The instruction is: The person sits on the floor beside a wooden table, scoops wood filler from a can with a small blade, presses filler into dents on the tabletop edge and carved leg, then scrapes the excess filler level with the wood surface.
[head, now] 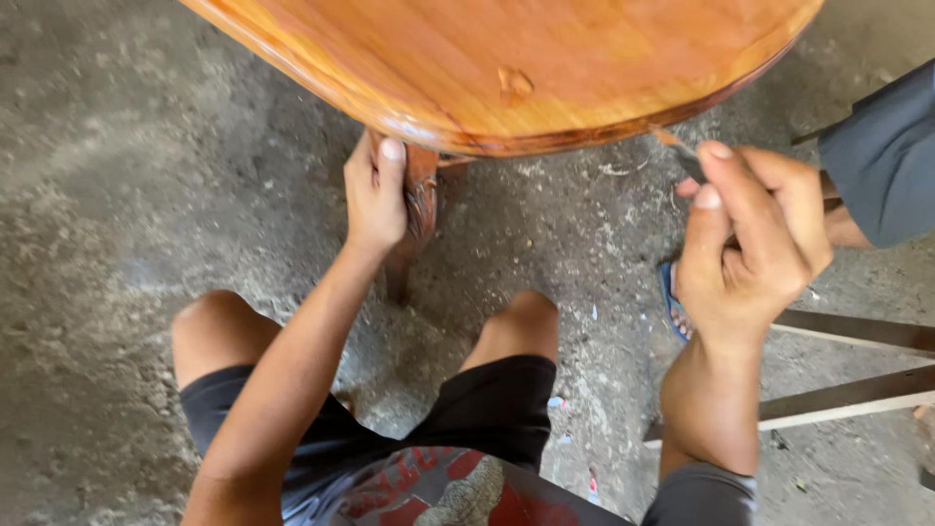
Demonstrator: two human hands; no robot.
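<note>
My left hand [375,195] is clamped around the carved table leg [421,209] while my right hand [750,244] pinches a small brush [680,153] against the glossy tabletop [506,68] edge.

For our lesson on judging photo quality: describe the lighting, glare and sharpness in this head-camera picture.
Head view: soft, even daylight; a bright sheen runs along the rim of the glossy round orange wooden tabletop; faint shadow beneath it on the grey concrete floor; left hand on the carved wooden leg is sharp, right hand slightly soft.
</note>
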